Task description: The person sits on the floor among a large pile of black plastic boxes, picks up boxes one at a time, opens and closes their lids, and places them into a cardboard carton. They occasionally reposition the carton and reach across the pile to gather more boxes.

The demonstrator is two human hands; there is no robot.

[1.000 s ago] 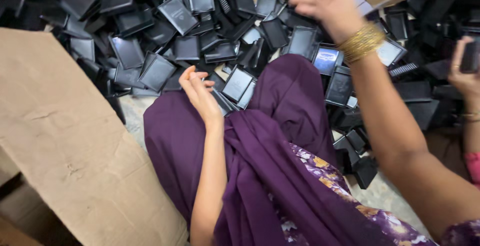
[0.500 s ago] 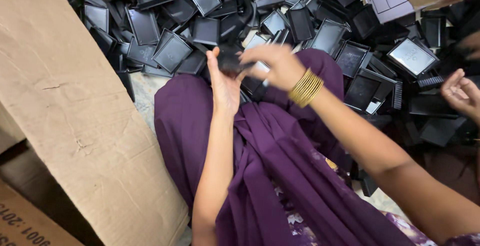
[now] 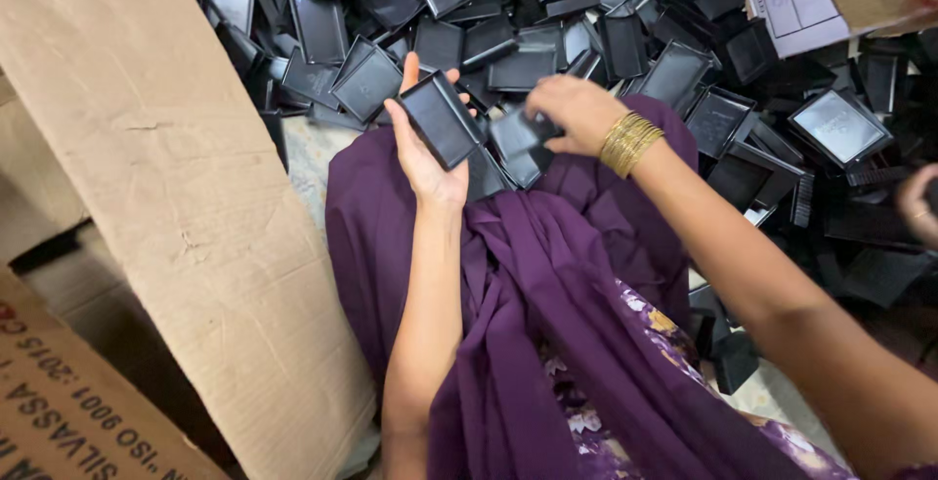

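Trays of thin black plastic are what I have in both hands here. My left hand (image 3: 427, 152) lies palm up over the purple cloth (image 3: 547, 284) on my lap and grasps one black tray (image 3: 442, 118) flat across the palm, fingers curled up its far edge, thumb on the near side. My right hand (image 3: 576, 111), gold bangles (image 3: 628, 141) at the wrist, is clenched on a second black piece (image 3: 518, 133), held just beside the first tray and seemingly touching its right edge; whether that piece is a matching tray or a lid I cannot tell.

I judge these parts light and stiff, shallow moulded shells with a raised rim. The faces look smooth and somewhat glossy, so likely slippery under a flat pinch; the rim and the short edges are the better hold, as both hands have it now. Thin walls could flex or crack if squeezed across the middle.

Beyond my fingertips spreads the loose heap of trays (image 3: 547, 21), and outside the left wrist leans a cardboard sheet (image 3: 156, 177). Another person's hand (image 3: 918, 204) shows at the far right.
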